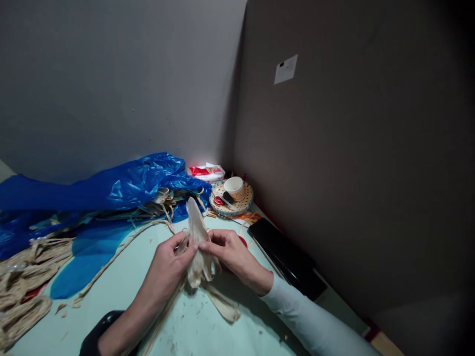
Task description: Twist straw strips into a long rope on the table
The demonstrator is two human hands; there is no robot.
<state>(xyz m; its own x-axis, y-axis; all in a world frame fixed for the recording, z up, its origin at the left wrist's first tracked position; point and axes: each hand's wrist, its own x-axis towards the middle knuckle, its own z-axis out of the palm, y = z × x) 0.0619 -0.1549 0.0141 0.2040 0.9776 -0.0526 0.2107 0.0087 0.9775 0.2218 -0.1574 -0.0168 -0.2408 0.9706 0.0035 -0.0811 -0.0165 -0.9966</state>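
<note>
Left hand (pixel 171 256) and right hand (pixel 233 251) — both pinching, close together
Left forearm (pixel 137 309) bare, slanting inward — right forearm (pixel 308 319) sleeved.

Pale husk (pixel 196 222) partly hidden by right hand (pixel 237 252), blue bag (pixel 126 183) cropped at left, wall note (pixel 286 69) illegibly small

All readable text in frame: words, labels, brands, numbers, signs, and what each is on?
None legible.
Wall paper: small dark mark, any print too small to read.
Red-and-white pack: markings too blurred to read.
Cup: any print on the side too small to read.
Red disc: pale marking, unreadable.
</note>
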